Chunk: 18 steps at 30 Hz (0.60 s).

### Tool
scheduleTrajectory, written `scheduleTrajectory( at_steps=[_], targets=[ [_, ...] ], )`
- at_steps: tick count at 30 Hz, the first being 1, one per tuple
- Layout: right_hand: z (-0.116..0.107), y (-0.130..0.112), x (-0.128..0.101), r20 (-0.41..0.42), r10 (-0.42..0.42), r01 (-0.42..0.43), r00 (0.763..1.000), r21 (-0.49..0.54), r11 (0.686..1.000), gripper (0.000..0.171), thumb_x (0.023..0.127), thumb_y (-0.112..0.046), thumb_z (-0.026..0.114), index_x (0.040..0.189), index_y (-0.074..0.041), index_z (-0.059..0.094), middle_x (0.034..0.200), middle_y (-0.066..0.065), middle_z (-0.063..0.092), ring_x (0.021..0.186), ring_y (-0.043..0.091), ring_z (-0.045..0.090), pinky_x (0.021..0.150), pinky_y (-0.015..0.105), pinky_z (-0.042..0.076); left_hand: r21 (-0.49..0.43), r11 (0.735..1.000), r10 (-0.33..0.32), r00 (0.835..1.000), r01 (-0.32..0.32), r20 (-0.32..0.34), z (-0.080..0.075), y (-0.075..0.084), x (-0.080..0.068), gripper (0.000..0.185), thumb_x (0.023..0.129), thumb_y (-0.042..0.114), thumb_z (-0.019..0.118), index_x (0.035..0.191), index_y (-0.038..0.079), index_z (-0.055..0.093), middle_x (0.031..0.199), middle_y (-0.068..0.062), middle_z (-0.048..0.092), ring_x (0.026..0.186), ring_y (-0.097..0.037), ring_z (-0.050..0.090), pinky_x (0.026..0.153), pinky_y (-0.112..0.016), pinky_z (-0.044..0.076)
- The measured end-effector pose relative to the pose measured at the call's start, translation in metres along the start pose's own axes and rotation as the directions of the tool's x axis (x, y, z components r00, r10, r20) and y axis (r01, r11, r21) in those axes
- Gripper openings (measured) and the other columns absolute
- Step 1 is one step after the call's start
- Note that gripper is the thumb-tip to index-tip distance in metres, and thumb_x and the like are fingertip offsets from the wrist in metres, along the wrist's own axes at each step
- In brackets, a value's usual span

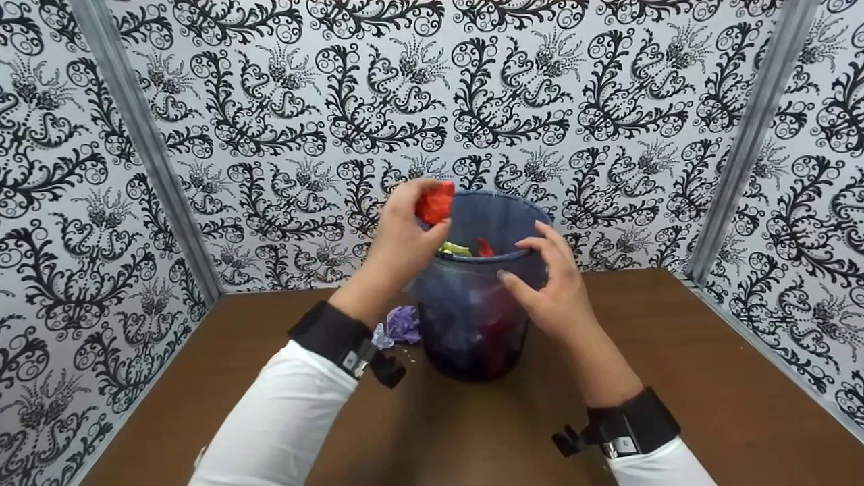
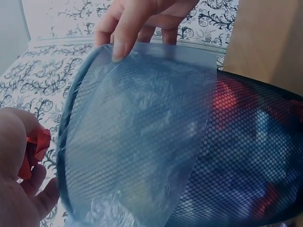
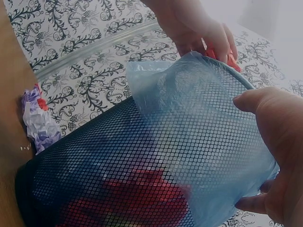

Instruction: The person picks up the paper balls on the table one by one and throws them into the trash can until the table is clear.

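Observation:
A dark mesh bin point(image 1: 472, 324) lined with a blue plastic bag stands on the brown table point(image 1: 709, 378). My left hand point(image 1: 408, 223) pinches a crumpled red paper ball point(image 1: 435, 202) just above the bin's left rim. My right hand point(image 1: 540, 273) grips the near right rim, thumb outside and fingers over the edge. Red and yellow-green scraps point(image 1: 466, 248) lie inside. In the left wrist view, the red ball point(image 2: 37, 144) sits in my left hand point(image 2: 19, 184) beside the bin point(image 2: 142, 142). In the right wrist view, my right hand point(image 3: 277, 142) holds the bag-covered rim point(image 3: 213, 132).
A crumpled purple paper point(image 1: 402, 324) lies on the table against the bin's left side, also visible as the purple paper point(image 3: 40, 125) in the right wrist view. Patterned black-and-white walls point(image 1: 472, 101) close in the table on three sides.

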State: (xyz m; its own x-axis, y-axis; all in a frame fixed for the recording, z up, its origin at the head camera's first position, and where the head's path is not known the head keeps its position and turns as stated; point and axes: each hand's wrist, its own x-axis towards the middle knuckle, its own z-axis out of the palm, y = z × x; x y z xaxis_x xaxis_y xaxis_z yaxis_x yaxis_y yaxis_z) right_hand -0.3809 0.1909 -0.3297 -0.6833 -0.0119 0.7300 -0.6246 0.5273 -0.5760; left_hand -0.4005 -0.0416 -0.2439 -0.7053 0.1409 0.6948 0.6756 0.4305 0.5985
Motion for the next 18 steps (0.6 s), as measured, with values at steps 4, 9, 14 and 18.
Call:
scheduleTrajectory(
  at_steps=[4,9,14,18],
  targets=[
    [0.000,0.000,0.000,-0.002,0.000,0.000,1.000,-0.001,1.000,0.045,0.076,-0.035,0.081,0.116,-0.025,0.061,0.151,0.001,0.036,0.140,0.028,0.032,0.110,0.058,0.028,0.045,0.999,-0.003,1.000,0.001,0.026,0.008,0.000,0.005,0.048,0.080,0.006,0.074,0.124,0.014,0.057,0.106,0.000,0.052,0.090,-0.012,0.055,0.078,-0.020,0.051],
    [0.001,0.000,-0.001,0.002,0.008,-0.008,1.000,0.004,1.000,0.045,0.077,-0.036,0.081,0.116,-0.026,0.060,0.152,-0.003,0.035,0.141,0.028,0.031,0.110,0.058,0.028,0.116,0.993,-0.004,0.999,-0.002,0.050,0.016,-0.002,0.008,0.049,0.079,0.009,0.076,0.125,0.014,0.058,0.104,0.000,0.054,0.089,-0.012,0.055,0.078,-0.022,0.051],
    [0.001,0.000,0.000,-0.005,-0.006,0.006,1.000,-0.001,1.000,0.046,0.077,-0.036,0.081,0.116,-0.024,0.061,0.151,-0.002,0.036,0.140,0.028,0.032,0.110,0.057,0.028,0.122,0.992,0.002,0.996,-0.012,0.085,0.019,-0.004,0.011,0.051,0.079,0.007,0.076,0.126,0.011,0.059,0.104,-0.003,0.056,0.089,-0.015,0.055,0.078,-0.025,0.052],
    [0.001,0.002,0.001,-0.009,-0.022,0.022,1.000,-0.008,1.000,0.046,0.077,-0.036,0.081,0.116,-0.022,0.061,0.151,-0.001,0.037,0.140,0.027,0.032,0.110,0.056,0.028,0.116,0.993,-0.023,0.993,0.009,0.117,0.021,-0.006,0.013,0.052,0.079,0.007,0.077,0.127,0.010,0.059,0.107,-0.003,0.059,0.090,-0.013,0.057,0.078,-0.021,0.051]
  ],
)
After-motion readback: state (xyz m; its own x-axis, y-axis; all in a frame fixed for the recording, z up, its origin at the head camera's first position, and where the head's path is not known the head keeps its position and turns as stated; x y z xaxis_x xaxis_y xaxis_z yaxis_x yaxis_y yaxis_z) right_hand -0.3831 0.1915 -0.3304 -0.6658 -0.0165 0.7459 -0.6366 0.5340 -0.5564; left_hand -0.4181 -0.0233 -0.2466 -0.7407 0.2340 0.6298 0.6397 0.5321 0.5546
